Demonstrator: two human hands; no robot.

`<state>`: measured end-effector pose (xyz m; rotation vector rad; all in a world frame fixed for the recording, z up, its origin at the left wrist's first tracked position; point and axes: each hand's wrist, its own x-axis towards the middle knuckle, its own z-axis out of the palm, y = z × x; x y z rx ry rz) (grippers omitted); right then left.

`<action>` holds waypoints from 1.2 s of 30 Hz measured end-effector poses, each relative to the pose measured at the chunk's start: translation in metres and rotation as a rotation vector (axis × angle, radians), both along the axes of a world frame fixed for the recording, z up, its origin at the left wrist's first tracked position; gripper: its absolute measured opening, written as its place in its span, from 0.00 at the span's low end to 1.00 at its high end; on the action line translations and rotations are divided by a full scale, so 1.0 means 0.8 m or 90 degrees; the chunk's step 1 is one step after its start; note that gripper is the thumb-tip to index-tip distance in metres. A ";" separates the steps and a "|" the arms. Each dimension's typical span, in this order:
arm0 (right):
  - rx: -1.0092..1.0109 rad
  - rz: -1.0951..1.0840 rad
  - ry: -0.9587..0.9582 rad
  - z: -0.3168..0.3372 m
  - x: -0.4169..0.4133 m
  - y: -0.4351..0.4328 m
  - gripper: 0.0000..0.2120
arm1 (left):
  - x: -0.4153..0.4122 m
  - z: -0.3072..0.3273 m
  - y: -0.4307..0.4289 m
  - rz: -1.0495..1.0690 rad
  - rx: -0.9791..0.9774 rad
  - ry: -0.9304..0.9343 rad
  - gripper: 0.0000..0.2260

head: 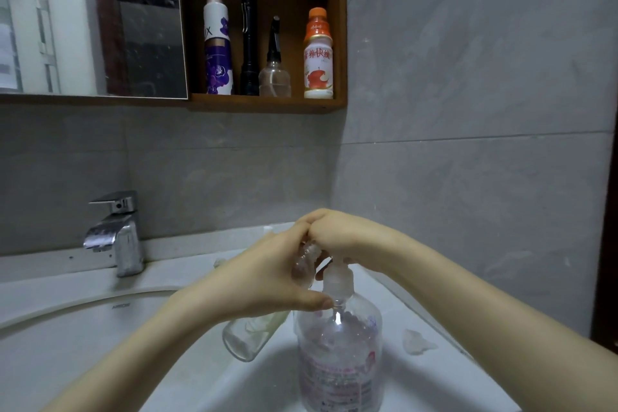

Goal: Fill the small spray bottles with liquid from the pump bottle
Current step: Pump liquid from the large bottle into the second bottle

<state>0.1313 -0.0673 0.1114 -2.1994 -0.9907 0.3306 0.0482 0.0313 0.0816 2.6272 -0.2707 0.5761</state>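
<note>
The pump bottle (339,361) stands at the lower centre of the frame, clear and upright in the white sink (67,308), with printed text low on its side. The right hand (334,232) sits on top of its pump head with knuckles bent. The fingers look curled around the head, though the other hand hides their tips. The left hand (264,281) grips a small bottle (302,266), clear and uncapped, tilted so that its mouth is up against the pump's spout. This hand and its forearm block the spout itself and most of the small bottle's body. Just below the left hand a second small bottle (245,339), also clear, lies on its side against the basin slope, beside the pump bottle.

At the left stands a chrome tap (117,234) on the sink ledge. A white scrap (418,341) lies on the rim to the right of the pump bottle. At the upper left hangs a mirror (93,20). Beside it a wooden shelf (267,102) holds a purple-and-white bottle (218,43), a black torch (249,43), a spray bottle (275,72) with a black nozzle, and an orange-capped drink bottle (318,53). Grey tiles (468,110) cover the wall behind.
</note>
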 end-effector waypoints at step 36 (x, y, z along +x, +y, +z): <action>0.009 0.023 -0.009 0.002 -0.002 -0.003 0.16 | -0.001 0.003 0.006 -0.001 0.002 0.013 0.36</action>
